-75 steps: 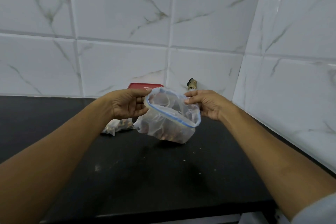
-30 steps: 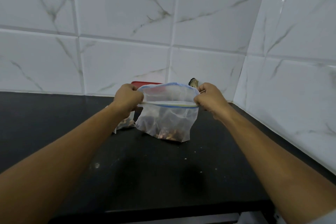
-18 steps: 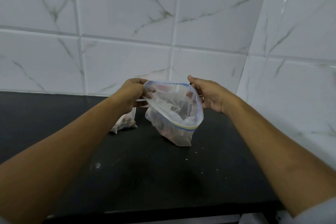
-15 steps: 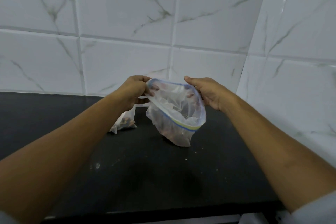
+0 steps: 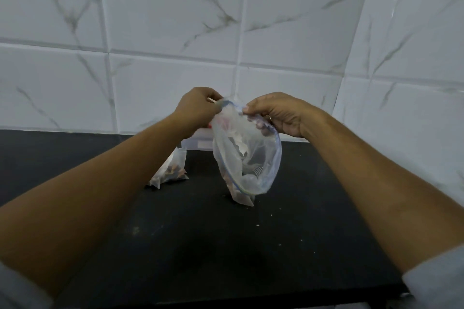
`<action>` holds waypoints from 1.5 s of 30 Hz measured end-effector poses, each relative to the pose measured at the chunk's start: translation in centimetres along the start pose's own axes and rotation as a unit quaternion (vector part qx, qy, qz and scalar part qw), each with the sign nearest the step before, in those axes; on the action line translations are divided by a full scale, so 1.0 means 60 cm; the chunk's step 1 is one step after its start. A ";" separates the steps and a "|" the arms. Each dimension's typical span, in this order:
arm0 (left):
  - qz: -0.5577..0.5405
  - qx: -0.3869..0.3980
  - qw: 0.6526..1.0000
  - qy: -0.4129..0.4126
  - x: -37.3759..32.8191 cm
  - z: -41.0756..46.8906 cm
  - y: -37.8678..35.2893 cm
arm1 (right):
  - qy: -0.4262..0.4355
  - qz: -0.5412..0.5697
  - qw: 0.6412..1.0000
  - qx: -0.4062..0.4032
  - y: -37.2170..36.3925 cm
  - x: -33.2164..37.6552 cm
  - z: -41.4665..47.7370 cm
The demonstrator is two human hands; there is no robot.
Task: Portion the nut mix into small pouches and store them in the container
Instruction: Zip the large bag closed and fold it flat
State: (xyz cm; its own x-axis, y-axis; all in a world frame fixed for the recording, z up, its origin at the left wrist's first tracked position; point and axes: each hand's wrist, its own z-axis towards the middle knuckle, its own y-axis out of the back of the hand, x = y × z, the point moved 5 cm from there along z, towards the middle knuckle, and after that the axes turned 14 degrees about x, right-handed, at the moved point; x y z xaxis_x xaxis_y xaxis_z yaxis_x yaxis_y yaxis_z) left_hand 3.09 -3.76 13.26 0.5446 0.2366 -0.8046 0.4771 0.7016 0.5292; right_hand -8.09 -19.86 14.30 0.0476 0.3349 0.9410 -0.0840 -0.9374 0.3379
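A clear zip bag (image 5: 247, 158) with a blue-lined mouth hangs above the black counter (image 5: 226, 246), its mouth gaping toward me. Some brown nuts show low inside it. My left hand (image 5: 198, 109) pinches the bag's upper left rim, and my right hand (image 5: 278, 115) grips the rim at the upper right. A small filled pouch of nuts (image 5: 170, 170) stands on the counter under my left forearm. Behind the bag sits a clear container (image 5: 198, 142) with a red lid, mostly hidden by my hands.
White marble-look tiles (image 5: 175, 45) form the back wall and the right side wall, meeting in a corner at the right. Small crumbs dot the counter near the front. The counter's front edge runs along the bottom of the view.
Both hands lifted the bag higher and drew closer together. The mouth, stretched flat a second ago, now hangs open and tilted toward me.
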 end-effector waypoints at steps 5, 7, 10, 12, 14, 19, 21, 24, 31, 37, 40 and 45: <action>-0.040 0.051 0.991 0.114 0.020 -0.006 -0.010 | 0.005 -0.017 1.000 0.008 -0.002 0.004 0.003; -0.170 0.131 0.966 0.147 0.023 -0.009 -0.029 | 0.012 -0.048 0.999 -0.020 0.003 0.006 0.002; -0.312 0.160 0.921 0.166 0.029 -0.006 -0.041 | 0.025 -0.067 0.995 -0.065 0.012 0.006 0.003; -0.376 0.167 0.894 0.180 0.034 -0.007 -0.048 | 0.027 -0.073 0.994 -0.080 0.015 0.004 0.005; -0.406 0.182 0.877 0.184 0.036 -0.009 -0.056 | 0.033 -0.077 0.993 -0.088 0.016 0.003 0.007; -0.427 0.227 0.859 0.169 0.031 -0.008 -0.073 | 0.037 -0.091 0.990 -0.101 0.012 0.004 0.008; -0.431 0.244 0.855 0.154 0.028 -0.008 -0.074 | 0.038 -0.098 0.989 -0.107 0.010 0.003 0.010; -0.439 0.254 0.851 0.139 0.029 -0.008 -0.074 | 0.037 -0.089 0.989 -0.112 0.011 -0.001 0.015; -0.221 0.106 0.967 0.075 0.021 -0.003 -0.038 | 0.046 -0.218 0.961 -0.162 0.028 -0.004 0.010; -0.013 -0.096 0.995 0.008 0.007 -0.004 0.004 | 0.051 -0.252 0.946 -0.197 0.024 -0.004 0.006; -0.052 -0.063 0.995 0.064 0.025 -0.003 0.000 | -0.026 -0.055 0.994 -0.092 0.015 -0.026 0.006; -0.219 0.033 0.966 0.133 0.042 -0.019 -0.018 | -0.097 0.059 0.992 0.047 0.010 -0.057 -0.008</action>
State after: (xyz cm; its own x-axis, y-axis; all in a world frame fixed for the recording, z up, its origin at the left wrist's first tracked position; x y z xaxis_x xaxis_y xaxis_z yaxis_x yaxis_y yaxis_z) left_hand 3.16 -3.15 10.36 0.0883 0.0984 -0.9912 0.6693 0.7311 0.1322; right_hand -8.78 -21.50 11.28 0.2344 0.2063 0.9500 -0.0075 -0.9768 0.2139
